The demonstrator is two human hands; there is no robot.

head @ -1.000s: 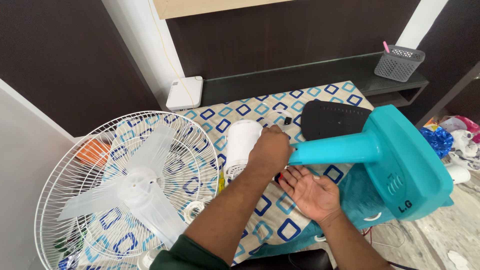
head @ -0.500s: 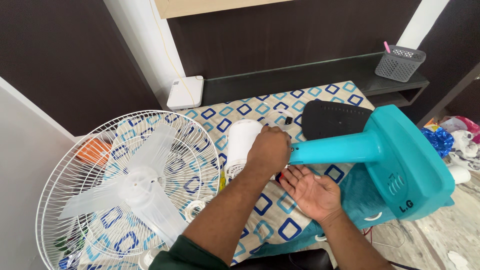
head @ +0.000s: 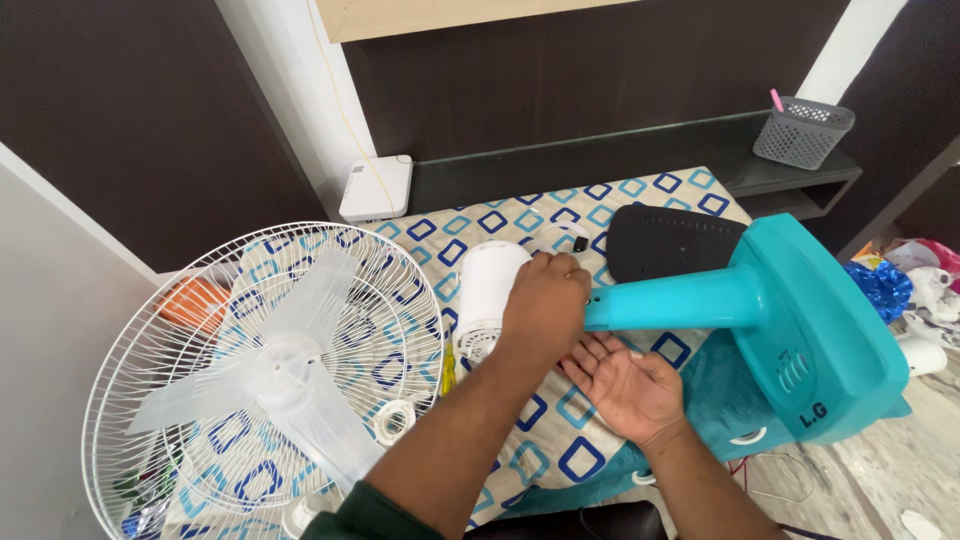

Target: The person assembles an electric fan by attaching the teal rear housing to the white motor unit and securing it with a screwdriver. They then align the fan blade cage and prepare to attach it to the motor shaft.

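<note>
Fan stem point(head: 675, 298), teal, is lying crosswise on the patterned surface point(head: 545, 455), long axis running left-right. Nearest, right hand point(head: 625, 385) is resting palm-up, fingers apart, just below it. Beyond, left hand point(head: 545, 305) is curling fingers together over the stem's end beside the white motor housing point(head: 488, 290).
</note>
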